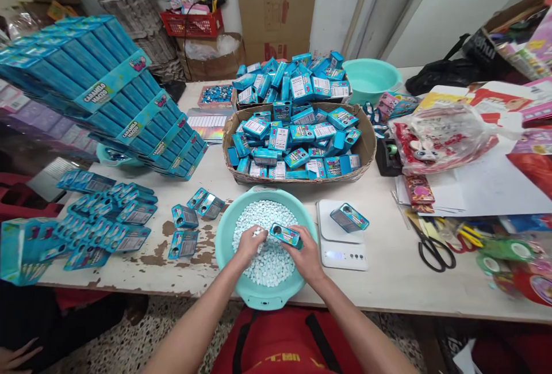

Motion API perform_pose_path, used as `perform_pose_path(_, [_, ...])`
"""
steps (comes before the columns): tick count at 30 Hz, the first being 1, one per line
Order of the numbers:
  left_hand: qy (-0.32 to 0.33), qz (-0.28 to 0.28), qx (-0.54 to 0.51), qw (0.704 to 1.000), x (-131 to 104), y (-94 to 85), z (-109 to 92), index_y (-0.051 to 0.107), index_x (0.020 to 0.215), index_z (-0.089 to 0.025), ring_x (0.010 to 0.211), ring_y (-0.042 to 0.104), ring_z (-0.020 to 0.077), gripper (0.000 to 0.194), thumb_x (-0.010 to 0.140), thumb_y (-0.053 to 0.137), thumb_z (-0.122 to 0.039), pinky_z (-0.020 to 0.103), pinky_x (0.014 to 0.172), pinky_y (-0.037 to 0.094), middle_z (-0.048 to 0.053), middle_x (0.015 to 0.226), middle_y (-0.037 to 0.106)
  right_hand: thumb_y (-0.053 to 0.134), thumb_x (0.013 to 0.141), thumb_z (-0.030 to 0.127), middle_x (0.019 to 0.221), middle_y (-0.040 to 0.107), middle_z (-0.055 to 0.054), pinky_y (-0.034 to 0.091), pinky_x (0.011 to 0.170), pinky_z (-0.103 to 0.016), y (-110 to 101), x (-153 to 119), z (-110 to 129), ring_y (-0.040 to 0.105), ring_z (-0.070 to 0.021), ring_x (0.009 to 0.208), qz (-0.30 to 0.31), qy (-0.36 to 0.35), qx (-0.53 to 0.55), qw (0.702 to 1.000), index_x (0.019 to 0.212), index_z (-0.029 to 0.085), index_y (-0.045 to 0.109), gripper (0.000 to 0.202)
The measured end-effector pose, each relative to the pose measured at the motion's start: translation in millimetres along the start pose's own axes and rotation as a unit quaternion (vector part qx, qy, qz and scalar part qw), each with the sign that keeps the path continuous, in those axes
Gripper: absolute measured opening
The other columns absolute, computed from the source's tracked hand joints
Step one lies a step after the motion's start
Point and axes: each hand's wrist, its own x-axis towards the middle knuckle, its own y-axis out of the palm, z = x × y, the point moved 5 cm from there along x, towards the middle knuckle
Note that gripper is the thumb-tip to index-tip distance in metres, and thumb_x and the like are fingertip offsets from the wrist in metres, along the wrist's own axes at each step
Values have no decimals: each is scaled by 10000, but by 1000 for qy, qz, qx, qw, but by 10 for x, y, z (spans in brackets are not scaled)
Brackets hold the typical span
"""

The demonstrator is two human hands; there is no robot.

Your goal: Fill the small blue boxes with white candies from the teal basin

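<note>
A turquoise basin point(224, 247) full of small white candies point(267, 270) stands at the table's front edge. Above the candies, my right hand point(307, 256) grips a small blue candy box point(285, 235), tilted with its printed end towards me. My left hand point(250, 245) is closed around a few white candies, close to the left end of that box. Just right of the basin, a white digital scale point(344, 254) carries another blue box point(350, 217). Several blue boxes point(184, 216) stand left of the basin.
Behind the basin, cardboard trays point(371, 149) hold heaps of blue boxes. A tall stack of blue display cartons point(129, 103) leans at left, above grouped boxes point(107, 218). Black scissors point(433, 250) lie right. Another person's hand point(19, 357) shows at lower left.
</note>
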Motion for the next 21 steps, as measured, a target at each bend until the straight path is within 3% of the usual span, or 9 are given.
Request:
perform_pose_path(2, [-26,-36,-173,984,-82,-69,-162,501,736,-191,460,476,104,295,764,501,-485,201,395,300,-20,626,533,670,726,199,971,617,-59,474,839,-377,28,-17,14,589,-237,947,27,5,-19,999,985,213,591,271])
perform_pose_path(4, [-25,-77,-361,929,-155,-108,-331,499,721,-187,439,450,85,268,706,604,-434,188,374,279,-31,610,525,657,715,163,958,616,-56,477,815,-372,74,-37,48,594,-239,928,59,6,-36,998,982,214,589,281])
perform_pose_path(6, [-3,-108,-461,881,-192,-119,-469,503,686,-179,471,481,88,234,684,641,-368,191,408,338,-32,594,522,641,703,131,947,617,-49,480,791,-364,130,-58,101,598,-239,914,90,3,-52,995,980,222,589,297])
perform_pose_path(9, [11,-128,-507,852,-183,-93,-550,514,664,-171,555,547,104,205,689,644,-327,207,490,418,-27,623,540,628,687,106,938,617,-39,483,766,-355,187,-78,176,603,-239,904,114,9,-71,991,982,235,588,324])
perform_pose_path(13, [23,-121,-527,841,-148,-79,-573,514,665,-169,549,550,101,195,709,631,-319,219,523,438,-26,619,546,643,673,100,952,613,-44,479,778,-357,189,-81,233,601,-239,915,109,20,-80,991,985,226,581,342])
perform_pose_path(21, [18,-133,-484,865,-128,-113,-632,492,650,-166,423,464,54,244,680,667,-334,203,488,405,-54,576,519,660,674,141,933,615,-40,478,775,-352,171,-87,233,603,-234,893,82,37,-69,994,971,217,588,315])
